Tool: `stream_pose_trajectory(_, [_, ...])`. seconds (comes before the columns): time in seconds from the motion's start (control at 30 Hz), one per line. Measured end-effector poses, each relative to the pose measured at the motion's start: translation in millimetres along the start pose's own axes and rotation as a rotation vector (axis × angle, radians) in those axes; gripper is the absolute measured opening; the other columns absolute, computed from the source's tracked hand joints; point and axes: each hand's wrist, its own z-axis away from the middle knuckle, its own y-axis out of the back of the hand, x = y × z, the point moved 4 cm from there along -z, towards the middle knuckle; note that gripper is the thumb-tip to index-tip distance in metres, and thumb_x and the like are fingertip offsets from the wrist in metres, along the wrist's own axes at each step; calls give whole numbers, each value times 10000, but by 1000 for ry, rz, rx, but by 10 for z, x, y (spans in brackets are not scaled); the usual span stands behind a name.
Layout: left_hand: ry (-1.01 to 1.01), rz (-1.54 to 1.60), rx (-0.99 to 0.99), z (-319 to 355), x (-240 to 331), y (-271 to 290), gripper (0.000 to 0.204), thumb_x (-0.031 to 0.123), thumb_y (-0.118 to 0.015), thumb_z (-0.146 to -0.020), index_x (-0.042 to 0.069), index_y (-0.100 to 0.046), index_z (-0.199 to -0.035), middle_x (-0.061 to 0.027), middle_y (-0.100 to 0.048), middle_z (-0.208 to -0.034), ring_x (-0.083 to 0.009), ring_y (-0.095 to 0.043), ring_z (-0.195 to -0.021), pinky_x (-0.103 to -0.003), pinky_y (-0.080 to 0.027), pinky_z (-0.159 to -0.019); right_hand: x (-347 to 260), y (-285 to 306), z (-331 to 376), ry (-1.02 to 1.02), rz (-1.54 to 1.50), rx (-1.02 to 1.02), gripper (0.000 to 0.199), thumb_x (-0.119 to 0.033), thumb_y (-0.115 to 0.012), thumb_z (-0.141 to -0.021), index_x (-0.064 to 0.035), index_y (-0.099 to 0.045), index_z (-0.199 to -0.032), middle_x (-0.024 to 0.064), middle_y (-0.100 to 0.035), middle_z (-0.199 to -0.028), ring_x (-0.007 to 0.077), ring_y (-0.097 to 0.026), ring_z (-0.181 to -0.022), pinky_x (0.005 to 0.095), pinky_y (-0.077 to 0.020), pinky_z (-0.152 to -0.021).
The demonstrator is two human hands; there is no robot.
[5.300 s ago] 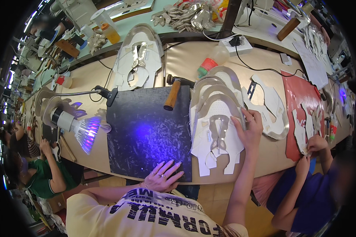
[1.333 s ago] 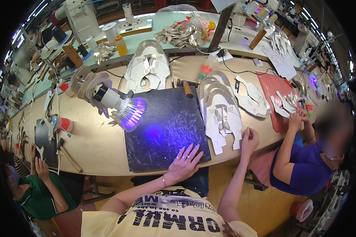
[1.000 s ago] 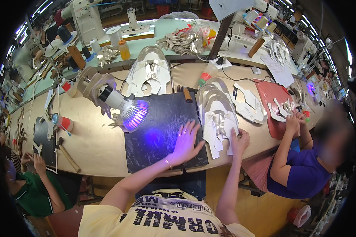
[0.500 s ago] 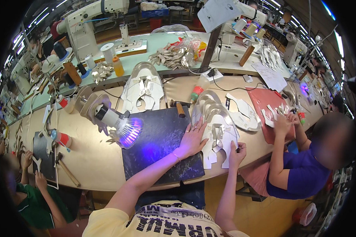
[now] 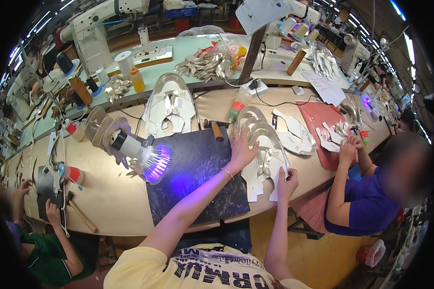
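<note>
A stack of white shoe upper pieces with silver-grey rims [image 5: 275,166] lies fanned out in front of me. My left hand [image 5: 243,153] rests on the left side of the stack, its fingers stretched out toward the far rims. At the right edge of the top piece, my right hand [image 5: 287,184] has its fingers pinched together. Something small and dark shows at those fingertips, but I cannot make out what it is. To the left of the stack is a black mat [image 5: 197,180], with a purple-glowing lamp [image 5: 154,164] over its left part.
A wooden-handled tool [image 5: 218,132] and a red-and-green bottle [image 5: 237,108] stand beyond the mat. More upper pieces [image 5: 171,108] lie at the back; another [image 5: 294,135] is right of the stack. A co-worker [image 5: 361,192] sits at right by a red mat [image 5: 318,125]. A hammer [image 5: 82,214] lies left.
My left hand has slid farther away and right along the stack, its fingers now at the far rims. My right hand stays pinched at the right edge. The view has shifted slightly.
</note>
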Motion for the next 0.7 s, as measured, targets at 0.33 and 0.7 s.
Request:
stream_pose_trajectory(0.33, [-398, -106, -41, 252, 244, 87, 712, 340, -738, -788, 87, -465, -1395, -302, -260, -1505, -477, -324, -1366, -560, -252, -1130, -6, -18, -13, -84, 10, -6, 248, -173, -737, -834, 9, -569, -827, 32, -490, -673, 128, -407, -588, 307, -369, -546])
stream_pose_trajectory(0.7, [-502, 56, -204, 228, 331, 98, 598, 350, -746, -776, 97, -553, -1283, -306, -185, -1539, -450, -189, -1451, -543, -216, -1163, -51, -18, -23, -93, 14, -6, 259, -165, -731, -843, 5, -541, -797, 10, -457, -671, 103, -370, -586, 281, -336, -530])
